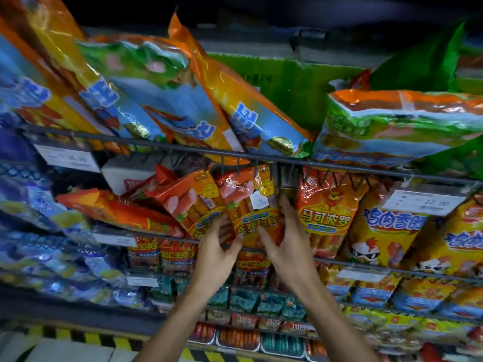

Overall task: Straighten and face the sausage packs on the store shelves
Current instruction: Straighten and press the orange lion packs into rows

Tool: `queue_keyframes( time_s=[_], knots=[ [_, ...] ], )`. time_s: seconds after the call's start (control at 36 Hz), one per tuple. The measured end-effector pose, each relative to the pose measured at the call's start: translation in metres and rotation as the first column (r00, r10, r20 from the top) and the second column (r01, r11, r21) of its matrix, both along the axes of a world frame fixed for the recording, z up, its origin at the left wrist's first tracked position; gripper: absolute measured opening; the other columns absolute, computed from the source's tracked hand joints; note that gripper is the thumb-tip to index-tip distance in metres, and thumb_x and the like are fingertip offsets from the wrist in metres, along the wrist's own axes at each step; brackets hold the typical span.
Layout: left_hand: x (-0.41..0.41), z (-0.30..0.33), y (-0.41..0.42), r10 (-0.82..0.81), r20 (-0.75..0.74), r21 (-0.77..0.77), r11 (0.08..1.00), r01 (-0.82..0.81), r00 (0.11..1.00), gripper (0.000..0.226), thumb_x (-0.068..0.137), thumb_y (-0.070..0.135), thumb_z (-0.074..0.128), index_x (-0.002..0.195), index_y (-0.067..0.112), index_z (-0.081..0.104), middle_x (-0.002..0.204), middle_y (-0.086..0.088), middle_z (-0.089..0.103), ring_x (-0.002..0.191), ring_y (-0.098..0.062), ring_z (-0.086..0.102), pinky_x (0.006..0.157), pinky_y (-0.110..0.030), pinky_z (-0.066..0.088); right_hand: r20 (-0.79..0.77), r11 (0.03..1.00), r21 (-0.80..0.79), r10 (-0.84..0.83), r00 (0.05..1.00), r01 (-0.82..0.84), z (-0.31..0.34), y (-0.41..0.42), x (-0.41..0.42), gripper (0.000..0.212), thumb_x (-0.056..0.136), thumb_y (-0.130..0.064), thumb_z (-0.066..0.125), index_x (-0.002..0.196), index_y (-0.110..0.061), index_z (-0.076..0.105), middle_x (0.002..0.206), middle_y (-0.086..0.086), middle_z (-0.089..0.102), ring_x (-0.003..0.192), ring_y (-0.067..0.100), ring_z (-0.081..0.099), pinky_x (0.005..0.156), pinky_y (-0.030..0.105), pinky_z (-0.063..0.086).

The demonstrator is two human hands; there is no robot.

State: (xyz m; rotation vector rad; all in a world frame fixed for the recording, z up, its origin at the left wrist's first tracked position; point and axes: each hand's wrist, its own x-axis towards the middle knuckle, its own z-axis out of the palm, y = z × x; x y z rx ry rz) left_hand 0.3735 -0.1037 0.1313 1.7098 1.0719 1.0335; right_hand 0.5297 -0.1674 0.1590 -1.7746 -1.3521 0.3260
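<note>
An orange-red sausage pack stands tilted on the middle shelf, its yellow label facing me. My left hand grips its lower left edge, fingers curled on the front. My right hand holds its right side, fingers reaching up between it and the red lion pack. Another orange pack leans left beside it, and more red packs lie flat further left.
Large blue-orange bags lean over the upper wire shelf rail. Yellow chicken sausage packs stand at right. Price tags hang on the rails. Lower shelves hold small packs and trays; a striped floor edge runs below.
</note>
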Motion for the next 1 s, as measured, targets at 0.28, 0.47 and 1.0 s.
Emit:
queue_keyframes(
  time_s=[0.28, 0.47, 1.0],
  knots=[
    [-0.006, 0.011, 0.005, -0.089, -0.012, 0.012, 0.996, 0.089, 0.996, 0.036, 0.096, 0.031, 0.065, 0.129, 0.018, 0.059, 0.115, -0.003, 0.061, 0.103, -0.005, 0.064, 0.091, -0.021, 0.055, 0.002, 0.987, 0.146, -0.066, 0.998, 0.065, 0.006, -0.002, 0.016, 0.036, 0.098, -0.036, 0.064, 0.13, -0.019, 0.064, 0.12, -0.007, 0.064, 0.105, 0.01, 0.064, 0.086, 0.035, 0.054],
    [-0.005, 0.011, 0.008, -0.145, 0.004, 0.17, 0.975, 0.142, 0.989, 0.035, 0.094, 0.03, 0.07, 0.127, 0.02, 0.063, 0.124, 0.002, 0.054, 0.121, -0.013, 0.056, 0.102, -0.033, 0.051, -0.051, 0.967, 0.254, -0.023, 0.998, 0.035, 0.001, -0.02, 0.02, 0.024, 0.097, -0.026, 0.07, 0.119, -0.031, 0.063, 0.109, -0.011, 0.063, 0.104, 0.004, 0.063, 0.09, 0.024, 0.052],
    [-0.031, 0.032, -0.026, -0.057, 0.657, -0.153, 0.966, 0.207, 0.752, 0.043, 0.077, 0.031, 0.089, 0.114, 0.032, 0.069, 0.116, -0.001, 0.071, 0.117, -0.024, 0.065, 0.1, -0.04, 0.053, -0.657, 0.987, 0.136, 0.027, 0.754, 0.084, -0.006, -0.075, 0.004, 0.063, 0.087, -0.03, 0.075, 0.143, -0.038, 0.045, 0.132, -0.033, 0.06, 0.129, -0.002, 0.055, 0.1, 0.019, 0.049]
  ],
)
